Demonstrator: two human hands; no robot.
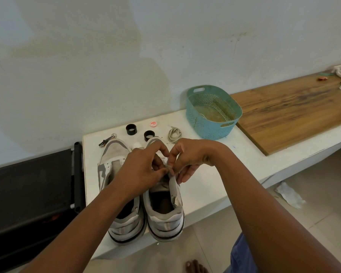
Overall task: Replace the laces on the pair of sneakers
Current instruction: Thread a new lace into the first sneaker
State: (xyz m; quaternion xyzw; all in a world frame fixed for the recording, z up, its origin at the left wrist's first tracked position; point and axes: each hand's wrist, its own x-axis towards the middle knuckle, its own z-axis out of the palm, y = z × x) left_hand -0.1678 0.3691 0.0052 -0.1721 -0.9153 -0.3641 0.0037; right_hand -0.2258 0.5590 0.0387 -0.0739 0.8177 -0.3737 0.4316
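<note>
Two grey-and-white sneakers stand side by side on a white table (201,186), heels toward me. The left sneaker (114,160) has no lace that I can see. Over the right sneaker (165,209) my left hand (144,168) and my right hand (187,156) meet, both pinching a grey lace (168,168) at the eyelets by the tongue. My hands hide most of that lace. A coiled grey lace (174,134) lies loose on the table behind the shoes.
A teal perforated basket (213,112) stands at the back right, beside a wooden board (295,109). Two black rings (131,129), a red-and-white bottle cap (153,124) and a metal clip (106,141) lie behind the shoes. A black rack (28,196) is on the left.
</note>
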